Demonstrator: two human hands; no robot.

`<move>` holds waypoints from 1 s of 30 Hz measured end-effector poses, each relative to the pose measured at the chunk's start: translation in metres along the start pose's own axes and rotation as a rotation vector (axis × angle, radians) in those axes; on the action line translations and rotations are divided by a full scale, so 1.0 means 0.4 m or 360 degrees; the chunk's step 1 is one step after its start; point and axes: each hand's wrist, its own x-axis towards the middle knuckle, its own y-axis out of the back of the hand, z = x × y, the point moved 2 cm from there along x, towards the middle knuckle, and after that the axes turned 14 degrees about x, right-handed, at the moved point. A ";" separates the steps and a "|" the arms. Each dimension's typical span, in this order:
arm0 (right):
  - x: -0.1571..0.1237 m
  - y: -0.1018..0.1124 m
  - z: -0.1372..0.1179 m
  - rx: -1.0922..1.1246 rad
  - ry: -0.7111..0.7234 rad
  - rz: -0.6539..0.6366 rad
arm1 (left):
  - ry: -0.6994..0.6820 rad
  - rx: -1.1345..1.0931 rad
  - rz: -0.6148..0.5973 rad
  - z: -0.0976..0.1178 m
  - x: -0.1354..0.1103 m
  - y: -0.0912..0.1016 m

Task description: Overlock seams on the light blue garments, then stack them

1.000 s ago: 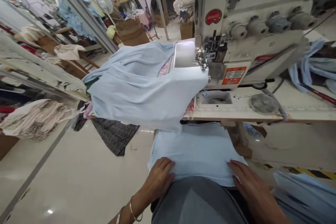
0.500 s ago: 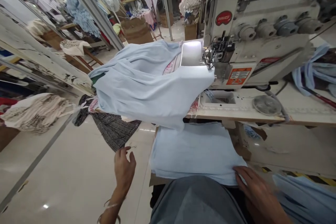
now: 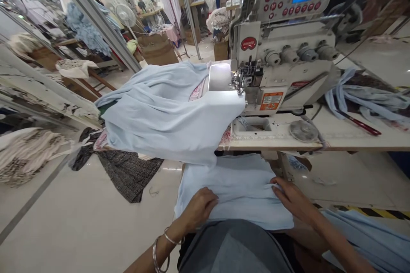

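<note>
My left hand (image 3: pixel 198 209) rests on a pale blue cloth (image 3: pixel 237 190) lying across my lap, its fingers curled into the fabric. My right hand (image 3: pixel 294 200) grips the same cloth at its right side, where it wrinkles. Above them, a pale blue knit garment (image 3: pixel 163 115) drapes from the table of an overlock sewing machine (image 3: pixel 282 51). The garment's edge runs up to the machine's presser foot (image 3: pixel 244 80). Both hands are well below and apart from the needle area. Thin metal bangles circle my left wrist.
A loose heap of blue fabric strips (image 3: pixel 361 100) and a red-handled tool (image 3: pixel 358 124) lie on the white sewing table (image 3: pixel 339 140). Dark patterned cloth (image 3: pixel 124 175) lies on the floor at left. More blue fabric (image 3: pixel 361 234) is stacked at lower right.
My left hand has come back onto the cloth after being lifted off to its left. My right hand has moved up the cloth. The view has swung, shifting the machine left.
</note>
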 end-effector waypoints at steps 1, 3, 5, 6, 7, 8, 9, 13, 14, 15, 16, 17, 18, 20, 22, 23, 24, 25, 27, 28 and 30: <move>0.010 0.008 0.002 0.0030 -0.0005 -0.0039 | 0.0092 -0.0101 -0.0046 -0.007 0.011 0.016; 0.024 0.031 0.005 0.0070 0.0006 -0.0102 | 0.0210 -0.0182 -0.0092 -0.004 0.037 0.052; 0.027 0.069 0.002 0.0080 0.0018 -0.0103 | 0.0267 -0.0209 -0.0022 0.018 0.068 0.102; 0.024 0.097 -0.004 0.0074 0.0015 -0.0080 | 0.0291 -0.0233 0.0041 0.034 0.083 0.136; 0.017 0.130 -0.013 0.0066 0.0007 -0.0038 | 0.0305 -0.0258 0.0118 0.052 0.096 0.177; 0.008 0.169 -0.027 0.0060 0.0006 0.0035 | 0.0297 -0.0280 0.0195 0.072 0.108 0.226; -0.002 0.212 -0.048 0.0061 0.0033 0.0144 | 0.0262 -0.0304 0.0266 0.091 0.117 0.283; -0.024 0.393 -0.183 0.0112 0.0334 0.0866 | -0.0130 -0.0407 0.0139 0.129 0.158 0.556; -0.014 0.429 -0.225 0.0111 0.0378 0.0989 | -0.0243 -0.0362 -0.0030 0.126 0.175 0.624; 0.004 0.459 -0.269 0.0098 0.0392 0.1086 | -0.0305 -0.0284 -0.0189 0.118 0.195 0.690; 0.027 0.485 -0.317 0.0073 0.0390 0.1179 | -0.0341 -0.0176 -0.0309 0.107 0.219 0.753; 0.053 0.505 -0.368 0.0050 0.0378 0.1284 | -0.0357 -0.0035 -0.0338 0.095 0.245 0.814; 0.077 0.520 -0.421 0.0037 0.0359 0.1441 | -0.0357 0.0159 -0.0249 0.082 0.273 0.874; 0.112 0.526 -0.534 0.0032 0.0373 0.1901 | -0.0303 0.0590 0.0175 0.056 0.322 0.983; 0.139 0.487 -0.640 -0.0015 0.0591 0.2191 | -0.0165 0.0924 0.0674 0.024 0.350 1.067; 0.154 0.448 -0.684 -0.0056 0.0834 0.2164 | -0.0070 0.1031 0.0861 0.002 0.355 1.093; 0.174 0.394 -0.718 -0.0101 0.1114 0.2013 | 0.0029 0.1103 0.0983 -0.026 0.355 1.108; 0.197 0.329 -0.741 -0.0130 0.1402 0.1832 | 0.0120 0.1157 0.1040 -0.060 0.351 1.110; 0.260 0.177 -0.747 0.0037 0.1597 0.1282 | 0.0272 0.1271 0.1021 -0.142 0.334 1.082; 0.293 0.098 -0.737 0.0062 0.1580 0.1131 | 0.0330 0.1312 0.0954 -0.187 0.323 1.055; 0.356 -0.047 -0.706 0.0081 0.1384 0.0823 | 0.0423 0.1378 0.0784 -0.279 0.297 0.989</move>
